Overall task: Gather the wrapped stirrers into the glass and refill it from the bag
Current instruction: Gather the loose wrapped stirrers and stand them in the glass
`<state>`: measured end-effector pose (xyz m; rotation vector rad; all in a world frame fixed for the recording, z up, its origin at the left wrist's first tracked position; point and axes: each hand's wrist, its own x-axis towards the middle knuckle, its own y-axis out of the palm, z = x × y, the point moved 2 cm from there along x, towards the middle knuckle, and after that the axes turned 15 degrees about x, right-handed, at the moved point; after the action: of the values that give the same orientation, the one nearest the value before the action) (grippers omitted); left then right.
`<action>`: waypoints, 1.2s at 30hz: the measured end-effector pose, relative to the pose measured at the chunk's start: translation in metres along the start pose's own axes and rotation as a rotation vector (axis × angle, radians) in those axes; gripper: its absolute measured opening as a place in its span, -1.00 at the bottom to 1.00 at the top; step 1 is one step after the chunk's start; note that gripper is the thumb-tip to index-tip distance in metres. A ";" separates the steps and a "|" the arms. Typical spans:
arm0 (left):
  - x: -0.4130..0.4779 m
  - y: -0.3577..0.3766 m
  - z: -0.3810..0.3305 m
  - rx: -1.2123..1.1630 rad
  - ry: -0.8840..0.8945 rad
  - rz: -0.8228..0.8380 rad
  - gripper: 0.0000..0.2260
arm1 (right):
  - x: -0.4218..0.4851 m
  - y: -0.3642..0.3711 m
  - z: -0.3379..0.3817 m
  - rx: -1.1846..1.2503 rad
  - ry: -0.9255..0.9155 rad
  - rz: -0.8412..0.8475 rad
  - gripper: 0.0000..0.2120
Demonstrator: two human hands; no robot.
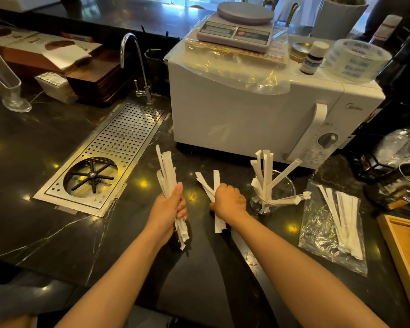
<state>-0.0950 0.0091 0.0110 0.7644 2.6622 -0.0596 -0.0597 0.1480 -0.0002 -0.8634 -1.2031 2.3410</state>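
My left hand (pixel 169 205) is shut on a thick bundle of white paper-wrapped stirrers (pixel 167 172), held upright above the dark counter. To its right, my right hand (pixel 229 201) is shut on a smaller bunch of wrapped stirrers (pixel 210 184) that fan out up and to the left. A clear glass (pixel 285 185) stands just right of my right hand, with several wrapped stirrers (pixel 265 166) splayed out of it. Further right a clear plastic bag (pixel 322 235) lies flat, and more wrapped stirrers (pixel 343 216) lie inside it.
A white microwave (pixel 246 124) with a scale (pixel 237 29) on top stands behind the glass. A perforated metal drain tray (pixel 118 143) and tap (pixel 137 65) are at left. A wooden tray (pixel 402 247) edges the right side, dark holders behind it.
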 end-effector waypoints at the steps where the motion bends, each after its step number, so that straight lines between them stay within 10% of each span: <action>1: 0.001 0.001 0.000 -0.001 -0.003 0.003 -0.74 | 0.001 -0.001 -0.001 0.002 0.005 -0.006 -0.65; 16: 0.008 0.011 -0.011 0.046 -0.011 -0.033 -0.79 | -0.004 -0.007 -0.010 -0.042 -0.027 0.103 -0.72; 29: 0.003 0.023 -0.025 0.052 0.139 0.070 -0.71 | -0.048 -0.032 0.003 0.957 -0.284 0.302 -0.92; 36: -0.006 0.035 -0.033 0.127 0.154 0.189 -0.78 | -0.073 -0.036 0.011 0.896 -0.395 0.380 -0.69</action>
<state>-0.0834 0.0409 0.0458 1.1001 2.7359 -0.1266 -0.0108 0.1204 0.0595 -0.3240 0.0203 3.0045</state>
